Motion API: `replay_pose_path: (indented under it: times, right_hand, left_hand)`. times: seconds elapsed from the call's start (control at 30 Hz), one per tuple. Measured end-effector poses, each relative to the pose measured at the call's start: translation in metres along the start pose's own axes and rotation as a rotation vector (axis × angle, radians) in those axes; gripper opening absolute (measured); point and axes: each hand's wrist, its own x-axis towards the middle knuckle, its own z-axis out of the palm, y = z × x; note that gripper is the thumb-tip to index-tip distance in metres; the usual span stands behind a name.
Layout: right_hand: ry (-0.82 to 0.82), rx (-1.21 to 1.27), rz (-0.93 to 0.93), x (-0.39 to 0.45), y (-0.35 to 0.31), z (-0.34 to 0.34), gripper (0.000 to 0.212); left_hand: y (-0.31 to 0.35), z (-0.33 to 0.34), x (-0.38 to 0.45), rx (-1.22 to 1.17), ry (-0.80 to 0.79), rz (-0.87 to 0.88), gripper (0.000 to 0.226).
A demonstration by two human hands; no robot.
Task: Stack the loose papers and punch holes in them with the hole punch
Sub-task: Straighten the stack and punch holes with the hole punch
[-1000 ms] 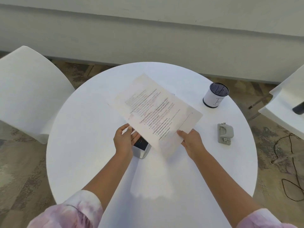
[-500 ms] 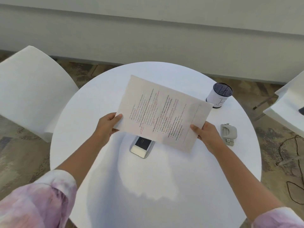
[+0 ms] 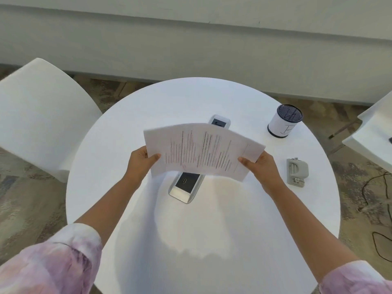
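Both hands up over the round white table (image 3: 148, 115), holding the papers (image 3: 201, 149) between them, lifted clear of the tabletop. Left hand (image 3: 141, 161) grips the left short edge, thumb curled over the printed face, fingers behind. Right hand (image 3: 259, 164) pinches the right short edge the same way, thumb on top. Sheets are bowed upward in the middle, printed side facing the camera, text running sideways; can't tell how many sheets are in the bundle. Hole punch (image 3: 296, 171) is grey, flat on the table just right of the right hand, not touching it or the papers. White cylindrical cup (image 3: 284, 120) with a dark mesh top stands further back on the right side. Silver power/port module (image 3: 186, 186) is set into the table centre, partly hidden under the papers, its far end showing above the top edge. White chair (image 3: 40, 115) at left, another white chair (image 3: 373, 132) at the right frame edge, black cables (image 3: 379, 209) on the floor by it. Pink tie-dye sleeves (image 3: 63, 262) pushed up on both forearms
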Motion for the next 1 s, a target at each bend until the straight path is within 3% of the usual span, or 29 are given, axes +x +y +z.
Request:
replay_pose_path:
  times: [0.33, 0.5, 0.73, 0.87, 1.0]
  right_hand:
    - [0.007, 0.003, 0.012, 0.002, -0.001, 0.001, 0.020]
    - [-0.037, -0.175, 0.076, 0.000, 0.006, 0.004, 0.025]
    - [0.030, -0.148, 0.051, 0.001, 0.004, 0.009, 0.017]
    - [0.026, -0.272, 0.024, 0.000, 0.008, 0.011, 0.049]
    - [0.190, -0.268, 0.150, -0.006, 0.014, 0.016, 0.073]
  left_hand:
    - [0.002, 0.000, -0.006, 0.019, -0.060, 0.010, 0.023]
    - [-0.006, 0.000, -0.013, 0.092, -0.155, 0.046, 0.028]
    - [-0.006, 0.003, -0.014, 0.057, -0.112, 0.046, 0.020]
    - [-0.007, 0.005, -0.015, -0.017, -0.105, -0.006, 0.016]
    - [-0.013, 0.009, -0.018, -0.169, -0.045, -0.095, 0.020]
